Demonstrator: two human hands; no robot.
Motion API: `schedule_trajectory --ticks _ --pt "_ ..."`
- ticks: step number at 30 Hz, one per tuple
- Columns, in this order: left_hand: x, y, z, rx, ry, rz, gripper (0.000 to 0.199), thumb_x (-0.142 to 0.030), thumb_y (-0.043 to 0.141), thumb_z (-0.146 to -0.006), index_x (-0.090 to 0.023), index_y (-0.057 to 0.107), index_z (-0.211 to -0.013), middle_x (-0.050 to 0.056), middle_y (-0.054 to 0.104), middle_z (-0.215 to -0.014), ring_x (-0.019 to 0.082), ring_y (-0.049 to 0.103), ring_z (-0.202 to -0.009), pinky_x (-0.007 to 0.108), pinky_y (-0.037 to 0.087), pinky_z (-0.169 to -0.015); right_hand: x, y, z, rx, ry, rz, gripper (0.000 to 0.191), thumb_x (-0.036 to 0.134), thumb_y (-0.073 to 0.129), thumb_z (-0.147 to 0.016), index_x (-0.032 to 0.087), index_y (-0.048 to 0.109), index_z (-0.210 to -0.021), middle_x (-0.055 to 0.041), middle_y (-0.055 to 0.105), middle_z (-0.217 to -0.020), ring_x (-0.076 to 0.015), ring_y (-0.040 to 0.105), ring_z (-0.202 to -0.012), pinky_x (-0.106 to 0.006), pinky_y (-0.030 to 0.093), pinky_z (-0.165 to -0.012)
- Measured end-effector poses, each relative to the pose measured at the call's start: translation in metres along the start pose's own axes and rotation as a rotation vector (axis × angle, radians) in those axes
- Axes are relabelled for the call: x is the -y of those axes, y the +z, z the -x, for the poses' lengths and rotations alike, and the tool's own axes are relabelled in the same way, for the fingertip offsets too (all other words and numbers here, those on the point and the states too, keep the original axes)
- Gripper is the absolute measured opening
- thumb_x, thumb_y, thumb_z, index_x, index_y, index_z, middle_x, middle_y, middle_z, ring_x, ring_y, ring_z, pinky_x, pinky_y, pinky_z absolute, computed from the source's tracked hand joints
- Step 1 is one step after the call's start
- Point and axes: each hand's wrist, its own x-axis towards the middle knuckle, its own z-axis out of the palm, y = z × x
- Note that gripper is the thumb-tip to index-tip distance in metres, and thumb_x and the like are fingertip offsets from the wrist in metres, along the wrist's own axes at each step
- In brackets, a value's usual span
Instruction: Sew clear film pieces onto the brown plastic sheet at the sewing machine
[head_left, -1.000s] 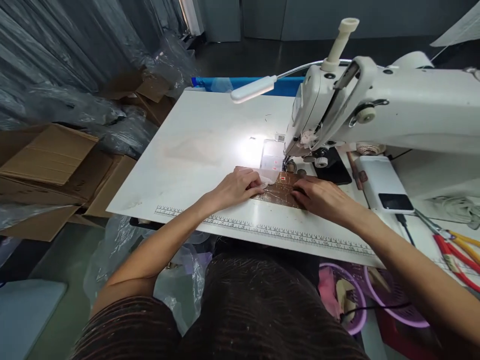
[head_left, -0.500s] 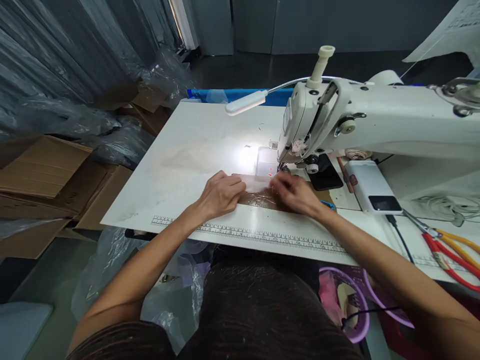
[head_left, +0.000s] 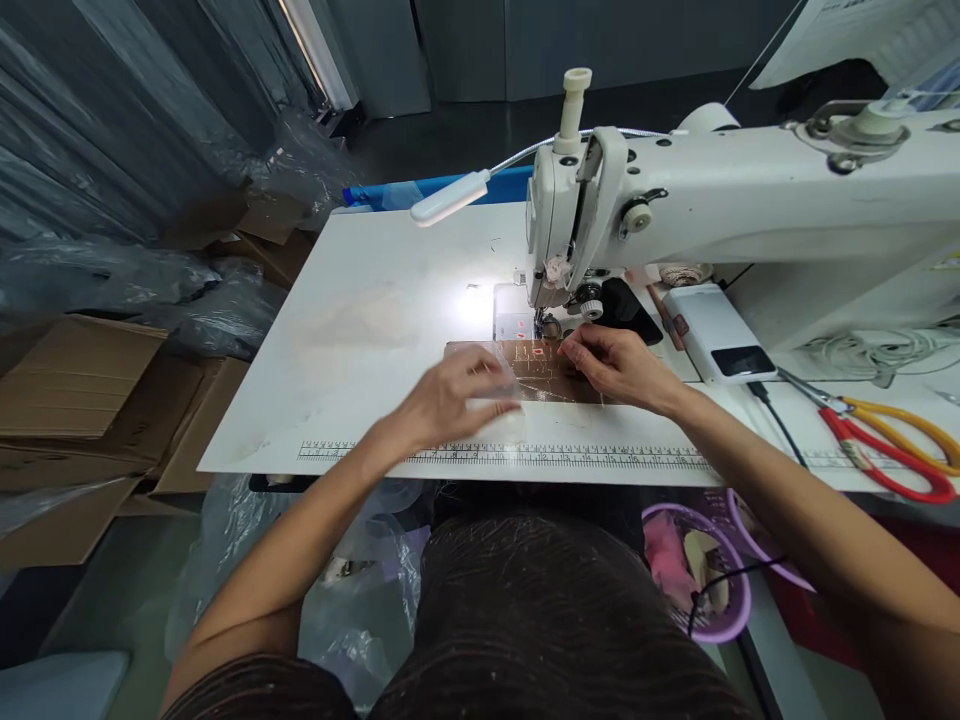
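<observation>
A flat brown piece (head_left: 551, 378) with a shiny surface and pale lines lies on the table just in front of the sewing machine's presser foot (head_left: 541, 322). My left hand (head_left: 457, 395) is over its left part, smeared by motion. A translucent plastic sheet (head_left: 508, 372) shows at its fingers and seems held in them. My right hand (head_left: 611, 362) is at the brown piece's upper right corner, beside the needle area. Its thumb and index finger are pinched together; whatever is between them is too small to make out.
The white sewing machine (head_left: 720, 190) stands across the right side, with a lamp (head_left: 450, 198) reaching left. Behind my right hand lie a black phone (head_left: 626, 310) and a white power bank (head_left: 716, 335). Scissors (head_left: 885, 440) lie at right. Cardboard boxes (head_left: 75, 370) stand left of the table.
My left hand has lifted and drawn the translucent sheet leftward, uncovering more of the brown piece. My right hand now pinches near its upper right corner. The view has shifted right.
</observation>
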Motion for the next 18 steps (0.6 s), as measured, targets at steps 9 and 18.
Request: schedule_trajectory --ticks 9,18 --pt "0.045 0.018 -0.024 0.008 -0.262 -0.052 0.018 -0.032 0.056 -0.097 -0.018 0.055 -0.086 0.004 0.062 -0.090 0.019 0.058 -0.082 0.036 0.047 -0.079 0.002 0.014 -0.001 0.090 0.009 -0.039 0.038 0.048 0.066 -0.085 0.015 0.067 -0.104 -0.0045 0.065 -0.082 -0.0157 0.056 -0.069 -0.029 0.044 -0.063" --pt "0.057 0.024 -0.049 -0.109 -0.090 -0.109 0.019 -0.028 0.048 -0.102 -0.019 0.050 -0.085 -0.001 0.064 -0.070 0.014 0.054 -0.058 0.032 0.045 -0.070 0.001 0.023 -0.024 0.044 0.178 -0.084 0.024 0.040 0.066 -0.084 0.018 0.066 -0.075 0.0009 0.059 -0.065 -0.0136 0.051 -0.061 -0.028 0.038 -0.059"
